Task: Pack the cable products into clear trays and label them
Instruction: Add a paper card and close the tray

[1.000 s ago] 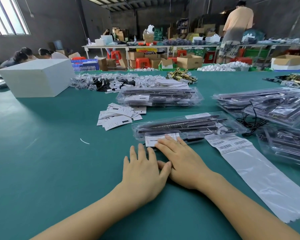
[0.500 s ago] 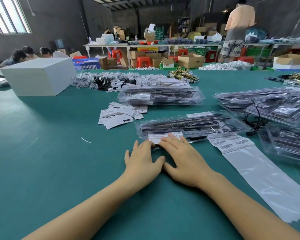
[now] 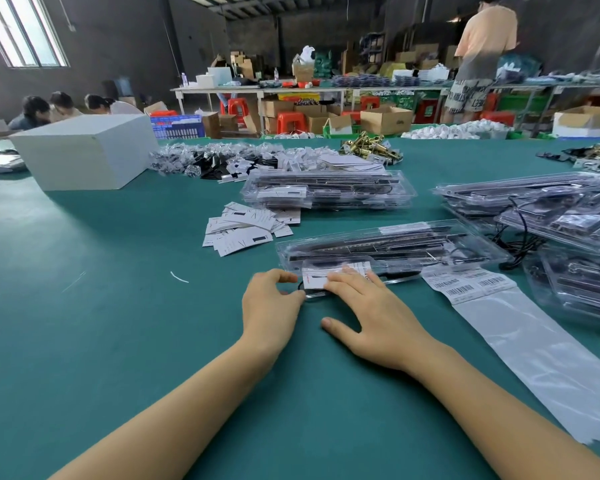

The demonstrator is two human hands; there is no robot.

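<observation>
Resting on the green table point(image 3: 84, 306), seen from the head camera, both hands work at the near left end of a clear tray point(image 3: 388, 252) that lies across the middle of the scene with dark cable products inside. The left hand point(image 3: 271, 306) has its fingers curled, thumb and fingertips pinching at the tray's near left corner, where a thin black cable loop point(image 3: 302, 288) shows just beside them. The right hand point(image 3: 371, 313) lies flat with fingers straight and relaxed, its fingertips pressing down on a white label card point(image 3: 329, 273) that sits on the tray's near left end; the thumb is spread out on the table, apart from the tray.

Right of the tray, touching its near edge, a long strip of glossy backing paper point(image 3: 534, 351) runs toward the near right, with barcode stickers point(image 3: 471, 284) at its far end. Farther left, a loose heap of white label cards point(image 3: 246, 230) lies near the tray's far left corner. Beyond that, a stack of filled clear trays point(image 3: 326, 192) sits in the middle distance, and more filled trays point(image 3: 548, 209) are piled at the right, some overlapping at angles. A white box point(image 3: 84, 154) stands at the far left, with a scatter of small bagged parts point(image 3: 222, 161) between it and the far stack. A person point(image 3: 478, 53) stands at the far right beside a long bench.
</observation>
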